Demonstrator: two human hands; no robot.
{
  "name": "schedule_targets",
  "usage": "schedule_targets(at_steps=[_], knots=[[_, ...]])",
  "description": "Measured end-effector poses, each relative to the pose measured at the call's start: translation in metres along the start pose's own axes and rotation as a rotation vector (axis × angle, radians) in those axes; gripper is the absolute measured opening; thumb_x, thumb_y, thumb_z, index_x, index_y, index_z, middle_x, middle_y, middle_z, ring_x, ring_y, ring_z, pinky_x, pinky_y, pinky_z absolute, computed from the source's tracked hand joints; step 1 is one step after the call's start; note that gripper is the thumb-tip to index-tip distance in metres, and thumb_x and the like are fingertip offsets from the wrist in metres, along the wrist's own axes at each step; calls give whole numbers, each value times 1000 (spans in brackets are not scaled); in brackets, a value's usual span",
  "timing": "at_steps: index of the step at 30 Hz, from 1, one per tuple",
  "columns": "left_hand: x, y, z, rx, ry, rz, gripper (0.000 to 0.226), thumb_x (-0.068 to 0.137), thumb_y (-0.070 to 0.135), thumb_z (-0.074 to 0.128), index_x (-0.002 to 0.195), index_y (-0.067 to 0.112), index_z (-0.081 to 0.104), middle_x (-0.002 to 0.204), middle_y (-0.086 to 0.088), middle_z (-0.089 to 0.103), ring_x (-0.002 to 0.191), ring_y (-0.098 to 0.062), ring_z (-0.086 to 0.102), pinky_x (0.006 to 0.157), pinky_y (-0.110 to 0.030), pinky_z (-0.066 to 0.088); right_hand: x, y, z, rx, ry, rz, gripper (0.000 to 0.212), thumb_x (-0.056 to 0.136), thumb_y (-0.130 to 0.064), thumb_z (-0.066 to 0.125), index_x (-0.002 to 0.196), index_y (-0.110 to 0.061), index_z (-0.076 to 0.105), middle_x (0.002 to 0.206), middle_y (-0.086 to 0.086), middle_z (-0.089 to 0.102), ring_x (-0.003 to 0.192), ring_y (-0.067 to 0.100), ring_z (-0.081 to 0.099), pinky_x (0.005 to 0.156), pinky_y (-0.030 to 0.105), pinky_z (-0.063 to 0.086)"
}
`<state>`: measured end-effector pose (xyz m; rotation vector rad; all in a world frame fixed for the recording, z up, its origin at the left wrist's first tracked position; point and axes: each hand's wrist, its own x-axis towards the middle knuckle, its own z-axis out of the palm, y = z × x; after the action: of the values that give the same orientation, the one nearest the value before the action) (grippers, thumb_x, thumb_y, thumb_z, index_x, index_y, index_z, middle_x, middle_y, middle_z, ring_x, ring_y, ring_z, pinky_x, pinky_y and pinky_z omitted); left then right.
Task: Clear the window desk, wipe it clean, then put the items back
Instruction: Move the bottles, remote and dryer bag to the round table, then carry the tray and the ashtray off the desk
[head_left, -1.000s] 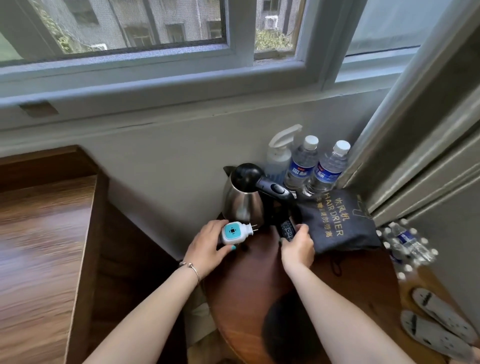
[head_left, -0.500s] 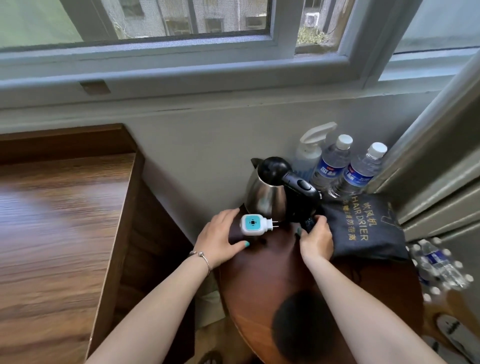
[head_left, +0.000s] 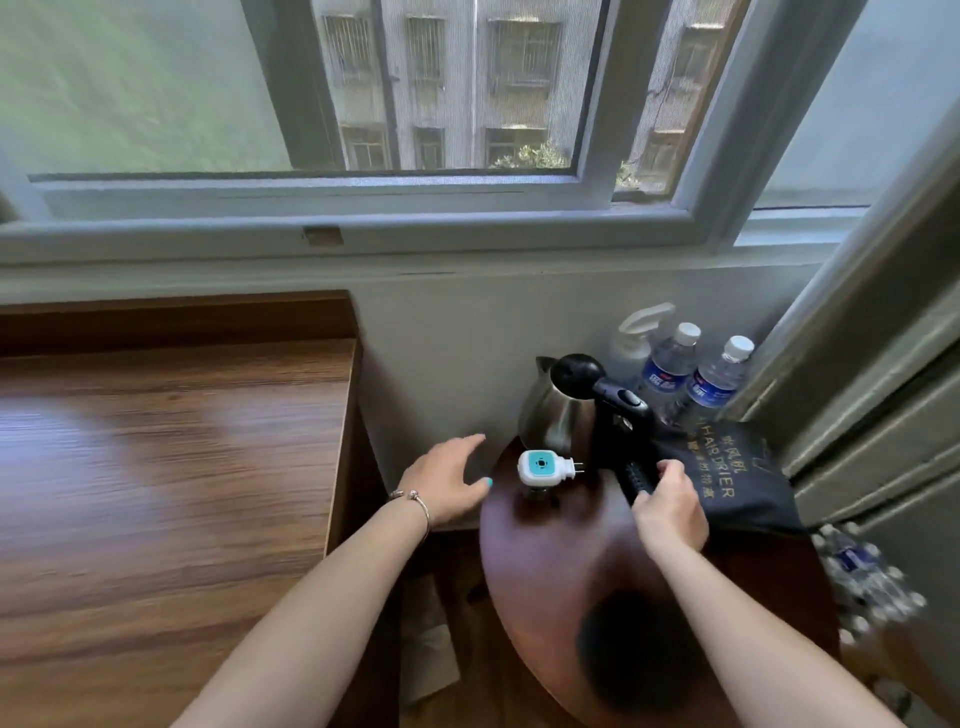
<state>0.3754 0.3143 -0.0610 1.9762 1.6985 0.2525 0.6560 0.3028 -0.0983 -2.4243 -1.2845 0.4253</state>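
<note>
The person seems to be setting things down on the round side table (head_left: 597, 561), so the clearing step looks to be in hand. The left hand (head_left: 449, 480), fingers spread, holds nothing just left of the white plug-in device (head_left: 541, 466). The right hand (head_left: 670, 501) pinches a dark remote (head_left: 638, 479) beside the kettle (head_left: 563, 410). The window bench (head_left: 171, 467) lies bare at left. Next comes letting go of the remote.

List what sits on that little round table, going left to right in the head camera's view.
White and teal plug-in device → steel kettle → spray bottle → first water bottle → second water bottle. The dark hair drier bag overlaps several, so I leave it out.
</note>
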Motion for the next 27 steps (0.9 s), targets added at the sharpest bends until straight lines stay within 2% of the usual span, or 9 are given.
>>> schedule_targets(at_steps=[3,6,11,13,15,18,20,23,27], knots=[[-19,-4,-27,-48,40,-32,37,90,35,54,127,28,56,116,8,65,109,-16,59,91,-32,49,-18,-22,-21,-24,27,-24,40,89,-13,60,128,-17,49,129,10,57,114,33,59,85,40,48],[-39,-13,-59,-11,94,-28,28,90,32,52,115,28,63,115,6,67,108,-18,61,89,-32,50,-40,-56,-45,-55,46,-83,40,88,-13,58,127,-19,50,130,9,57,117,32,58,88,39,47],[-70,-43,-114,-2,160,-22,28,90,26,51,115,23,63,116,0,68,109,-21,60,91,-35,49,-86,-136,-74,-98,-4,-235,34,88,-13,54,122,-19,52,128,7,59,117,31,58,83,37,46],[-89,-65,-139,42,155,-51,31,90,24,49,117,22,62,116,-2,67,108,-23,60,91,-35,49,-112,-173,-75,-196,-73,-359,35,88,-16,54,123,-16,49,127,9,58,118,31,57,81,35,45],[-110,-93,-162,106,128,-104,33,89,25,48,119,20,60,120,-2,65,111,-24,59,94,-35,48,-142,-211,-70,-291,-134,-471,38,89,-23,54,125,-14,48,129,9,55,120,30,55,86,36,47],[-149,-139,-190,195,15,-198,35,89,24,52,121,10,60,124,-10,62,115,-27,56,92,-29,46,-185,-266,-52,-308,-294,-571,39,92,-29,56,127,-14,50,132,7,54,121,27,53,93,36,47],[-183,-172,-207,218,-28,-262,32,90,24,53,114,5,63,119,-15,64,112,-30,57,87,-29,45,-214,-301,-34,-320,-435,-667,38,91,-30,61,123,-11,55,130,8,57,117,27,55,92,34,48],[-242,-228,-230,187,-33,-390,27,89,23,52,96,2,67,98,-18,65,100,-32,62,79,-31,47,-266,-348,-3,-386,-599,-838,42,91,-35,66,124,-8,60,128,8,60,115,26,56,93,33,47],[-324,-293,-250,92,-3,-570,21,89,21,50,78,9,63,86,-14,61,88,-27,63,75,-30,49,-338,-398,39,-454,-784,-1013,39,94,-38,63,121,-10,66,125,5,64,107,21,58,90,33,48]])
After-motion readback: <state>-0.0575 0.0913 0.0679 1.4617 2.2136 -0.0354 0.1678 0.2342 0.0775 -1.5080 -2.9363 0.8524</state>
